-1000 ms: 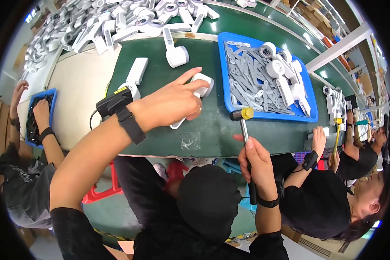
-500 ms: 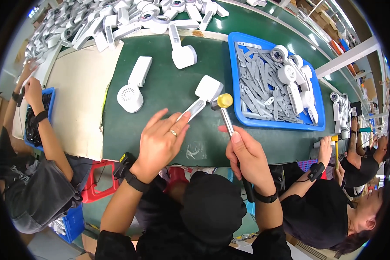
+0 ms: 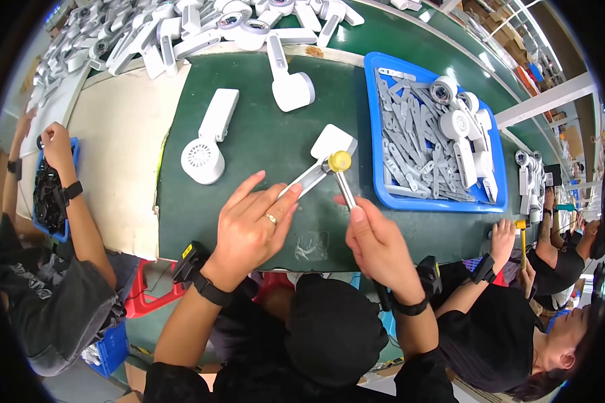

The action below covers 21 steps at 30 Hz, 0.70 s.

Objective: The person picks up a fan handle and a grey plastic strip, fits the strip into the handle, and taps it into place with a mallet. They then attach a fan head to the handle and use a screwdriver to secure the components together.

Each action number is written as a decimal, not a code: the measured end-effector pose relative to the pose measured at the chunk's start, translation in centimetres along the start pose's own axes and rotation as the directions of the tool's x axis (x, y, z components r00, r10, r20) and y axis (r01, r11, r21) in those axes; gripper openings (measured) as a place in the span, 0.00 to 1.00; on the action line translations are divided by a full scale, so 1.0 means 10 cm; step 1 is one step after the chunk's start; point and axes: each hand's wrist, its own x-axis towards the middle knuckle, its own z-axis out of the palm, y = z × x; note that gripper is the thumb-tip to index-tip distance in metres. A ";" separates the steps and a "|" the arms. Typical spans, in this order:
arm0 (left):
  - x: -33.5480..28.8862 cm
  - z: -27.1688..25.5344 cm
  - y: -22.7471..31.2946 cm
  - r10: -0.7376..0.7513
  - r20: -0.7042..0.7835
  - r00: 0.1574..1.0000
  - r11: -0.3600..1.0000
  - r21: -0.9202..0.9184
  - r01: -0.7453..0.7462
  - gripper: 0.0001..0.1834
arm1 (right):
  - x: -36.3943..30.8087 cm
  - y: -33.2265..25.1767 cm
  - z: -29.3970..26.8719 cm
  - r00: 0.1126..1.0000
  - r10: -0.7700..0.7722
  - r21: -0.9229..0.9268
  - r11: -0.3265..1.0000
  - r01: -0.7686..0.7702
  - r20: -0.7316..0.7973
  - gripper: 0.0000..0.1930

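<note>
Two hands meet over one white device (image 3: 314,172), which lies slantwise on the table (image 3: 262,134) just ahead of and between them. The left hand (image 3: 250,225) is half open, its fingers spread and resting by the near end of the handle; whether it grips underneath, I cannot tell. The right hand (image 3: 380,248) is closed around a mallet (image 3: 343,185), its head over the handle's upper end; contact is unclear.

For good tapping, I would steady the handle flat against the table, leave the left fingers well back from the mallet, and use short, light strokes with the face square, since hard blows could mark the plastic.

The device looks like smooth, matte plastic: a blocky, rounded head, with a long grey inset down its handle. The mallet pairs a shiny metal shaft with a yellow, rubbery-looking face. Beyond the right hand, a glossy blue tray (image 3: 444,205) holds flat, slender grey strips (image 3: 410,134); ahead of the left, a second device (image 3: 205,158) shows a slotted round grille.
</note>
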 end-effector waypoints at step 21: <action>-0.05 0.05 -0.05 -0.138 -0.003 0.990 0.990 -0.026 0.138 0.54 | -0.03 -0.11 0.11 0.995 -0.007 -0.170 0.985 0.023 0.095 0.21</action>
